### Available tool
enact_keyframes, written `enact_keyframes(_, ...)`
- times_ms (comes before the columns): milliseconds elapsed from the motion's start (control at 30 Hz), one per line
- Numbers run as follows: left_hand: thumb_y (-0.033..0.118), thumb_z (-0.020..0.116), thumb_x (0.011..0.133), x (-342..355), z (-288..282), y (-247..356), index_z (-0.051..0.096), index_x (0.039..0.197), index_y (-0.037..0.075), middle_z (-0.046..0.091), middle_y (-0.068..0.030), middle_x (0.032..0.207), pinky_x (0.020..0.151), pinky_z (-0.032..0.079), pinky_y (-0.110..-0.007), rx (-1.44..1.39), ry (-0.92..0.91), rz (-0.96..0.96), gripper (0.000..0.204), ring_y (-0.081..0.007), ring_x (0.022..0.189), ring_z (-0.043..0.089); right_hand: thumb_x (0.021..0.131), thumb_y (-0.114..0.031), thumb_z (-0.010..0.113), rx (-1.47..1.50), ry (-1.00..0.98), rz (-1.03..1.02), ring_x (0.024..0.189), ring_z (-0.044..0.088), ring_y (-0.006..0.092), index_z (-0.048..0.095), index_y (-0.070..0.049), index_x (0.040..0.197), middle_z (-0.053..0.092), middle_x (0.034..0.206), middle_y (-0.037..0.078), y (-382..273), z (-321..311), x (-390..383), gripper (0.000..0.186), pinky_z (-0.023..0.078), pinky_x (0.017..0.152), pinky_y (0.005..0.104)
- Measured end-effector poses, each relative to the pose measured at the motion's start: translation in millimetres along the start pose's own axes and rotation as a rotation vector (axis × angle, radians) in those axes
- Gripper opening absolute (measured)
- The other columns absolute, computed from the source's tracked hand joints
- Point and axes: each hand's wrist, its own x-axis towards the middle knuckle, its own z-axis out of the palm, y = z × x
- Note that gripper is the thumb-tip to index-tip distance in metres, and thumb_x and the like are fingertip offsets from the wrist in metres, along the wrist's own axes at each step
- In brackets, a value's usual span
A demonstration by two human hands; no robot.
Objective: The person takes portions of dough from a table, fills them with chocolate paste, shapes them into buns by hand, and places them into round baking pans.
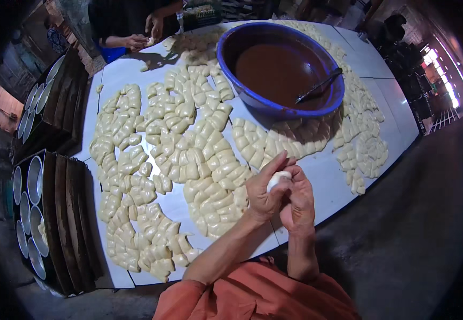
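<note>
Near the table's front edge my left hand [262, 192] and my right hand [298, 200] are cupped together, fingers curled round a small white ball of dough [277, 178]. Spread over the white table beside them lie many pale, glossy, roughly cut dough pieces [210, 205], packed in loose sheets. Beyond my hands a large blue tub [228, 74] holds brown filling [274, 69], with a dark-handled utensil [322, 84] resting in it.
Stacked dark trays with round metal moulds [35, 180] stand at the left, another stack [50, 96] behind them. A co-worker's hands [136, 42] hold dough at the table's far edge [119, 72]. Dark equipment [397, 64] stands beyond the table's right side.
</note>
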Motion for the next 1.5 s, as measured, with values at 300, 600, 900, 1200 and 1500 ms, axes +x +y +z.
enact_keyframes(300, 0.016, 0.066, 0.094, 25, 10, -14, 0.026, 0.153, 0.005, 0.063, -0.0146, 0.121, 0.085, 0.053, -0.026, -0.329, 0.165, -0.563, 0.072, -0.0134, 0.101, 0.064, 0.094, -0.013, 0.062, -0.421, -0.059, -0.112, 0.078, 0.060, 0.0090, 0.058, -0.005, 0.101, 0.062, 0.091, 0.002, -49, -13, 120, 0.011, 0.049, 0.069, 0.0244)
enact_keyframes(600, 0.018, 0.060, 0.099, 15, -53, -10, 0.056, 0.128, 0.002, 0.069, -0.0087, 0.106, 0.077, 0.052, -0.024, -0.065, 0.229, -0.617, 0.033, -0.0111, 0.089, 0.064, 0.087, -0.023, 0.058, -1.975, -0.502, -0.052, 0.086, 0.066, 0.0260, 0.066, -0.002, 0.098, 0.069, 0.093, 0.015, -73, -59, 277, 0.025, 0.050, 0.077, 0.0375)
enact_keyframes(900, 0.017, 0.061, 0.098, 27, -56, -11, 0.061, 0.123, -0.001, 0.069, -0.0061, 0.099, 0.074, 0.051, -0.022, 0.025, 0.199, -0.608, 0.030, -0.0086, 0.086, 0.063, 0.091, -0.024, 0.062, -1.143, -0.397, 0.281, 0.068, 0.057, 0.0075, 0.063, -0.005, 0.091, 0.060, 0.077, -0.001, -69, -31, 267, 0.019, 0.044, 0.060, 0.0262)
enact_keyframes(1200, 0.021, 0.063, 0.097, 29, -39, -5, 0.062, 0.122, -0.001, 0.069, -0.0057, 0.097, 0.070, 0.051, -0.023, -0.051, 0.136, -0.642, 0.033, -0.0096, 0.080, 0.063, 0.090, -0.024, 0.064, -1.406, -0.377, 0.220, 0.066, 0.061, 0.0114, 0.066, -0.006, 0.089, 0.063, 0.074, 0.002, -52, -26, 277, 0.019, 0.046, 0.056, 0.0285)
enact_keyframes(1500, 0.042, 0.044, 0.103, 58, -30, -14, 0.053, 0.132, 0.000, 0.058, -0.0115, 0.131, 0.096, 0.048, -0.041, -0.516, 0.137, -0.575, 0.051, -0.0225, 0.117, 0.057, 0.098, -0.017, 0.060, -0.334, -0.341, 0.336, 0.069, 0.063, 0.0089, 0.054, -0.006, 0.103, 0.063, 0.084, 0.003, -46, 3, 165, 0.013, 0.055, 0.061, 0.0231)
